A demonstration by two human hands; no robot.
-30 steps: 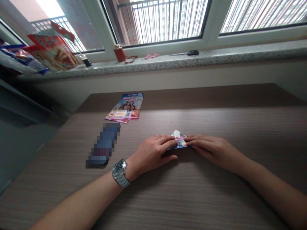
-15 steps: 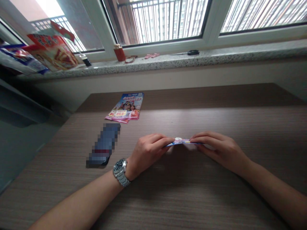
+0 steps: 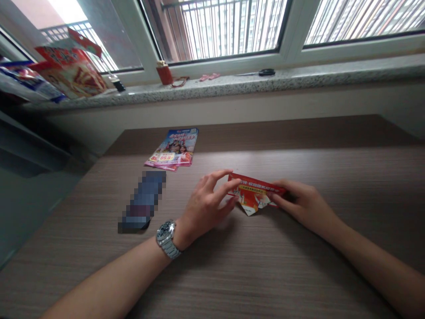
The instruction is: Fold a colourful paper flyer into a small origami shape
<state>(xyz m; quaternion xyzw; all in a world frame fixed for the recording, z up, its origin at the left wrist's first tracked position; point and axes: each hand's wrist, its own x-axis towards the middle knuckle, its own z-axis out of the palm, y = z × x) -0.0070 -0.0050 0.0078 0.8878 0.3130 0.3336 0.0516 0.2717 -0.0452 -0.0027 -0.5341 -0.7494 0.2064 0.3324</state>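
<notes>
Red paper (image 3: 253, 195) between the hands (image 3: 208, 201)

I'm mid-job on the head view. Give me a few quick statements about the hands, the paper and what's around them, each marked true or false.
1. The right hand grips the folded paper. True.
2. The side of the folded paper facing the camera is mainly blue. False: it is mainly red and orange.
3. The scissors lie on the windowsill. True.
4. The watch is on the right wrist. False: the watch is on the left wrist.
5. The flyers lie on the table. True.
</notes>
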